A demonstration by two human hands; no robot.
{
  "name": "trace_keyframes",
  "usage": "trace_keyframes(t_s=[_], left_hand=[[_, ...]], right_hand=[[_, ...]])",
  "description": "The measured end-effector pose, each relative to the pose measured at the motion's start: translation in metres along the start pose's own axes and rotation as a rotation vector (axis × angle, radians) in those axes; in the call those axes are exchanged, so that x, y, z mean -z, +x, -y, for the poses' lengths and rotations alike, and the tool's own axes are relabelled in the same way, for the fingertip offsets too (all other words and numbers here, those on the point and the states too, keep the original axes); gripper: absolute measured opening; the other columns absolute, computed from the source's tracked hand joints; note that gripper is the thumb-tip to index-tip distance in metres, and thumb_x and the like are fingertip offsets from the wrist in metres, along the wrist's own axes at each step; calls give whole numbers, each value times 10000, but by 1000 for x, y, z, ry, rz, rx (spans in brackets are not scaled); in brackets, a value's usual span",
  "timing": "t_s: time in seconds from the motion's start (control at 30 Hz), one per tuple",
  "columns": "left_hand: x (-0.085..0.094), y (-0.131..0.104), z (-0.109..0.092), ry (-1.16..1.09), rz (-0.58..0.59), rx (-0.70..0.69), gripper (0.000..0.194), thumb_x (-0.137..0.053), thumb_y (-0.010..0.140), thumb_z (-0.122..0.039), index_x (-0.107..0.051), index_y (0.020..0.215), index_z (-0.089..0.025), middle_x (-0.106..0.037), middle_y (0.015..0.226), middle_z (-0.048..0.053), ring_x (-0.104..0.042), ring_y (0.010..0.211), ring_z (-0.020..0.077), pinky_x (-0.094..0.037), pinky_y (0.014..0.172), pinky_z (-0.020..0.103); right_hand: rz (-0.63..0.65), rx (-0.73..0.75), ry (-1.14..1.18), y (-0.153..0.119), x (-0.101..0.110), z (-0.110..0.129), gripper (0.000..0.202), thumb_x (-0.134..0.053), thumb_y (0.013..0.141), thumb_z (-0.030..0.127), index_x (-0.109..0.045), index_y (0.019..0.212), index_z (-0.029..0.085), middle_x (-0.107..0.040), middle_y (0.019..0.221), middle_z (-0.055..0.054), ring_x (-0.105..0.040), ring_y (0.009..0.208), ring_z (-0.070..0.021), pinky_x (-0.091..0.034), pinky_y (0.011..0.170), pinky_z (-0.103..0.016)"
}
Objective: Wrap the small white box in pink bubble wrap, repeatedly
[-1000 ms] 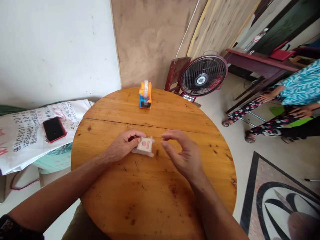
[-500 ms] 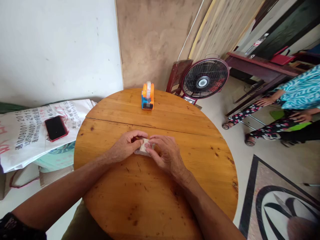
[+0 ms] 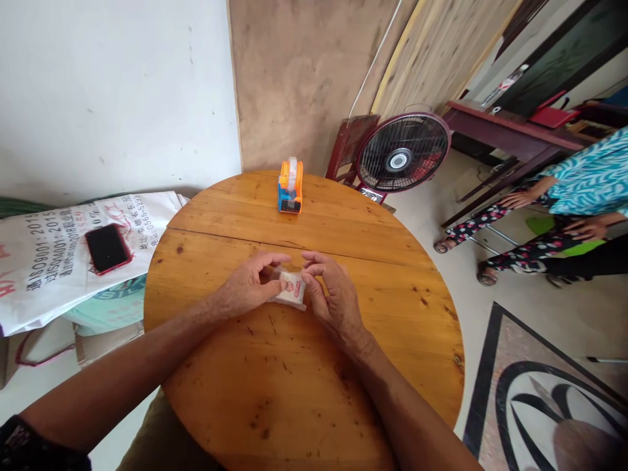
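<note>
A small white packet (image 3: 293, 288) with reddish print, in what looks like clear wrapping, lies on the round wooden table (image 3: 275, 392). My left hand (image 3: 250, 284) holds its left side, thumb on top and fingers curled behind the far edge. Beside the packet's right end is my right hand (image 3: 333, 294); its thumb tip is at the corner and its fingers are bent and apart. Whether that thumb touches the packet I cannot tell. Farther back on the table stands an orange and blue tape dispenser (image 3: 290, 188) with a roll of clear tape.
A phone (image 3: 108, 248) in a red case lies on a white printed sack (image 3: 44, 261) at the left. Behind the table's right side are a fan (image 3: 403, 154) and a wooden chair (image 3: 349, 150). Another person (image 3: 589, 173) sits at the far right near a dark red desk (image 3: 510, 131).
My right hand has drawn back to the right off the packet, and its fingers have spread. More of the packet's printed top now shows. My left hand has barely moved.
</note>
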State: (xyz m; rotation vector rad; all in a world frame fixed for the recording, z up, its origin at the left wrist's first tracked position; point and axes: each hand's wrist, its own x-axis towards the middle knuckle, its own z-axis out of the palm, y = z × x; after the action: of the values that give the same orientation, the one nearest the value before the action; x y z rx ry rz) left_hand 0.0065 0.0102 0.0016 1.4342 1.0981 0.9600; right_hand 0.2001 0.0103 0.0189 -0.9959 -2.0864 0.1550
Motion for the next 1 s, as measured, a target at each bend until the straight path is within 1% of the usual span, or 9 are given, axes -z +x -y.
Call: trace_keyframes(t_s=[0.13, 0.27, 0.37, 0.57, 0.63, 0.73, 0.83, 0.9, 1.0], left_hand=[[-1, -2, 6, 102, 52, -78, 654, -703, 772, -362, -517, 1363, -151, -620, 1242, 150, -615, 1061, 274, -505, 904, 411], [-1, -5, 11, 150, 133, -132, 794, -719, 772, -335, -388, 1477, -185, -614, 1284, 149, -618, 1081, 288, -504, 941, 446], [-2, -7, 9, 179, 181, -132, 838, -706, 760, -257, -336, 1511, -211, -618, 1282, 123, -627, 1072, 281, -498, 961, 454], [-3, -12, -2, 182, 252, -249, 882, -678, 749, -185, -281, 1536, -212, -497, 1462, 129, -512, 1298, 313, -382, 1113, 464], [-1, -14, -6, 136, 282, -215, 902, -695, 750, -223, -262, 1542, -202, -459, 1492, 141, -491, 1320, 332, -365, 1121, 481], [2, -15, -10, 63, 311, -124, 907, -720, 778, -354, -252, 1540, -199, -416, 1512, 157, -446, 1348, 354, -349, 1114, 502], [3, -13, -11, -42, 324, -86, 808, -684, 827, -443, -304, 1494, -191, -515, 1385, 160, -522, 1239, 316, -425, 1013, 449], [2, -11, -11, -130, 331, -93, 614, -630, 876, -446, -408, 1388, -192, -589, 1226, 123, -586, 1071, 249, -474, 878, 367], [0, -9, -11, -213, 295, -128, 286, -592, 907, -403, -531, 1100, -199, -597, 965, 34, -555, 826, 158, -446, 721, 281]], right_hand=[[6, -46, 40, 2, 9, 2, 79, -490, 967, 208, -541, 914, 236, -705, 1135, -96, -650, 1099, -232, -450, 903, -408], [5, -90, 40, 6, 17, 1, 102, -474, 979, 232, -524, 889, 237, -692, 1151, -103, -640, 1109, -242, -448, 916, -422], [-20, -131, 66, 8, 23, -1, 129, -463, 990, 267, -519, 877, 236, -678, 1161, -105, -636, 1108, -247, -455, 917, -430], [-119, -190, 129, 9, 29, -4, 167, -455, 1000, 326, -539, 886, 237, -667, 1164, -101, -619, 1117, -233, -456, 955, -427], [-146, -209, 161, 10, 29, -6, 171, -459, 998, 328, -543, 881, 236, -666, 1157, -101, -612, 1131, -225, -458, 966, -410], [-178, -240, 206, 11, 28, -12, 182, -473, 993, 336, -554, 868, 231, -671, 1147, -98, -610, 1132, -217, -455, 974, -389], [-197, -303, 235, 12, 25, -21, 216, -486, 984, 362, -575, 845, 223, -678, 1137, -93, -619, 1097, -215, -458, 961, -381], [-205, -342, 264, 12, 23, -28, 229, -498, 975, 372, -587, 829, 219, -685, 1120, -91, -617, 1094, -216, -456, 962, -379], [-217, -397, 326, 12, 19, -38, 238, -512, 961, 388, -588, 821, 211, -687, 1111, -94, -625, 1074, -217, -456, 962, -382]])
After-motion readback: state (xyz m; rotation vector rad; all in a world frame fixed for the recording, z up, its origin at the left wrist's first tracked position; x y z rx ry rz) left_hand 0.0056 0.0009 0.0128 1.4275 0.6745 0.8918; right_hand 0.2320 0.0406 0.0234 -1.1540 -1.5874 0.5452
